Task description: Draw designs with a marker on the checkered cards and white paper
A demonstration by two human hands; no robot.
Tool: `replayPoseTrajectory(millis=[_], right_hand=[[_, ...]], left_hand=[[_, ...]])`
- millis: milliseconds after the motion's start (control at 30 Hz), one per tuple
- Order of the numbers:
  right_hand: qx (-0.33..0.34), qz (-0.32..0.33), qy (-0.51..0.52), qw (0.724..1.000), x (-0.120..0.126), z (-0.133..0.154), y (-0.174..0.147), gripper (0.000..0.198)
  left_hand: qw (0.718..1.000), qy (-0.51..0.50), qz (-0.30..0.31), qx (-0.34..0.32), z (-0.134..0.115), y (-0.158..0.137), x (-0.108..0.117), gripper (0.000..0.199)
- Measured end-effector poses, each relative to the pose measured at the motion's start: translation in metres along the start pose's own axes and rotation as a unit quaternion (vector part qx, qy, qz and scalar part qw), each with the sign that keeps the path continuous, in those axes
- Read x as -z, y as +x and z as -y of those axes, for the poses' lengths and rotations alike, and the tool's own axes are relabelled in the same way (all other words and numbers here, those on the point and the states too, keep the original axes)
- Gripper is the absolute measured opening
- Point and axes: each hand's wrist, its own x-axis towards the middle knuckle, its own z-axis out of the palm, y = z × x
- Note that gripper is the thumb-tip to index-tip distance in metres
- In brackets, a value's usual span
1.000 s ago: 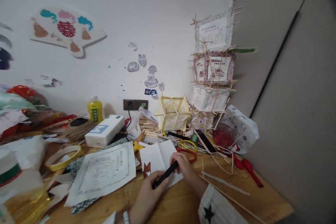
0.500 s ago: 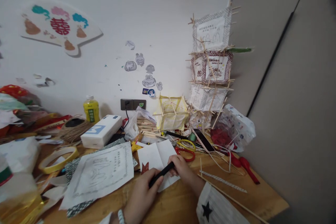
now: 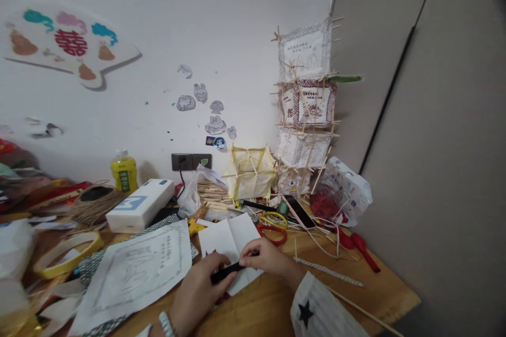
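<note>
Between my two hands is a black pen [image 3: 226, 273], lying almost level just above the desk. My left hand [image 3: 197, 287] is closed round its thicker left part. The fingers of my right hand [image 3: 266, 257] pinch the right end, and a dark tip shows past them. Beneath the pen lies a creased white sheet of paper [image 3: 219, 237], partly covered by both hands. Left of my left hand is a sheet with a pencil drawing and writing [image 3: 138, 271], resting on dark patterned paper [image 3: 93, 266].
Red-handled scissors [image 3: 272, 235], a phone [image 3: 299, 211] and a patterned strip [image 3: 330, 271] lie beyond and right of my hands. A stick-and-paper tower [image 3: 306, 100] stands against the wall. A tissue box [image 3: 140, 205], a tape roll [image 3: 46, 268] and a bottle [image 3: 124, 171] are leftward.
The view has turned slightly right. The pen has tipped from a steep slant to nearly level, and my right hand has slid along it towards my left.
</note>
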Motion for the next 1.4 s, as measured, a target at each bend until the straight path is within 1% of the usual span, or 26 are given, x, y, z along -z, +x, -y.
replayPoseTrajectory(millis=[67,100,167,233,433,500,600,700,767,833,867,900,967,1000,1033,1067,1100,1133,1167,1233,1300,1333,1400], right_hand=[[0.005,0.020,-0.016,1.000,-0.002,-0.006,0.000,0.031],[0.007,0.023,-0.020,1.000,-0.003,-0.009,0.001,0.032],[0.006,0.025,-0.025,0.999,-0.006,-0.011,0.002,0.035],[0.003,0.027,-0.029,0.999,-0.008,-0.010,0.002,0.037],[0.030,0.019,-0.038,0.999,-0.012,0.000,-0.001,0.038],[0.036,0.026,-0.051,0.998,-0.011,0.003,-0.003,0.038],[0.037,0.035,-0.064,0.997,-0.011,0.006,-0.005,0.037],[0.049,0.014,-0.069,0.996,-0.013,0.006,-0.004,0.039],[0.063,0.001,-0.060,0.996,-0.014,0.006,-0.003,0.037],[0.070,0.005,-0.034,0.997,-0.013,0.007,-0.002,0.033],[0.071,0.015,-0.019,0.997,-0.011,0.008,-0.002,0.032],[0.071,0.023,-0.006,0.997,-0.009,0.009,-0.002,0.033],[0.065,0.021,0.021,0.997,-0.003,0.011,-0.001,0.037],[0.062,0.004,0.043,0.997,-0.002,0.012,0.000,0.040],[0.060,-0.024,0.074,0.995,-0.001,0.012,0.001,0.042],[0.055,-0.055,0.113,0.991,-0.002,0.013,0.002,0.044],[0.049,-0.081,0.155,0.983,-0.004,0.013,0.003,0.047],[0.044,-0.100,0.195,0.975,-0.008,0.013,0.005,0.048],[0.042,-0.114,0.227,0.966,-0.012,0.013,0.006,0.049],[0.050,-0.120,0.256,0.958,-0.024,0.012,0.009,0.048],[0.066,-0.103,0.261,0.958,-0.035,0.010,0.009,0.045],[0.068,-0.080,0.262,0.959,-0.039,0.009,0.009,0.044],[0.064,-0.018,0.261,0.963,-0.043,0.008,0.008,0.046]], left_hand=[[0.996,0.067,-0.004,-0.060,0.001,-0.001,0.001,0.019],[0.994,0.086,-0.001,-0.074,0.000,-0.002,0.002,0.018],[0.992,0.103,0.010,-0.067,-0.002,-0.003,0.001,0.018],[0.993,0.107,0.014,-0.041,-0.005,-0.004,0.000,0.018],[0.997,0.072,0.002,0.008,-0.014,-0.005,-0.002,0.018],[0.998,0.056,0.003,0.020,-0.016,-0.005,-0.002,0.018],[0.999,0.035,0.000,0.026,-0.017,-0.005,-0.003,0.019],[1.000,0.016,-0.012,0.019,-0.016,-0.004,-0.002,0.020],[1.000,-0.017,-0.001,0.022,-0.015,-0.004,0.000,0.023],[0.996,-0.069,0.014,0.049,-0.013,-0.003,0.004,0.025],[0.993,-0.098,0.006,0.067,-0.012,-0.002,0.006,0.027],[0.989,-0.125,-0.016,0.082,-0.011,-0.001,0.007,0.032],[0.973,-0.183,-0.103,0.099,-0.011,0.002,0.010,0.048],[0.958,-0.217,-0.154,0.105,-0.011,0.003,0.010,0.054],[0.942,-0.252,-0.193,0.112,-0.013,0.004,0.009,0.056],[0.926,-0.285,-0.212,0.125,-0.014,0.005,0.008,0.056],[0.917,-0.312,-0.206,0.140,-0.016,0.005,0.005,0.055],[0.914,-0.329,-0.185,0.151,-0.018,0.006,0.003,0.054],[0.919,-0.335,-0.149,0.149,-0.020,0.006,-0.001,0.053],[0.935,-0.325,-0.086,0.116,-0.024,0.007,-0.008,0.050],[0.943,-0.318,-0.067,0.076,-0.026,0.008,-0.015,0.047],[0.942,-0.323,-0.062,0.069,-0.027,0.009,-0.018,0.047],[0.933,-0.346,-0.046,0.085,-0.027,0.008,-0.022,0.050]])
